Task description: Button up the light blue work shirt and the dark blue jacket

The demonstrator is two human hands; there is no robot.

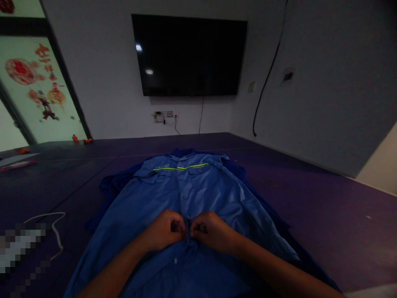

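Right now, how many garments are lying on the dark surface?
2. A light blue work shirt lies on top, its front pinched by the left hand and right hand; a darker blue garment lies under it, showing at its edges. Others may be hidden beneath.

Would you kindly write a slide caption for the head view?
Left hand and right hand pinch the front of a blue shirt spread on a dark surface.

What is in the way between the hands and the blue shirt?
Nothing that shows. The left hand and the right hand both pinch the front opening of the blue shirt directly. The white cord lies off to the left on the dark surface, apart from the shirt.
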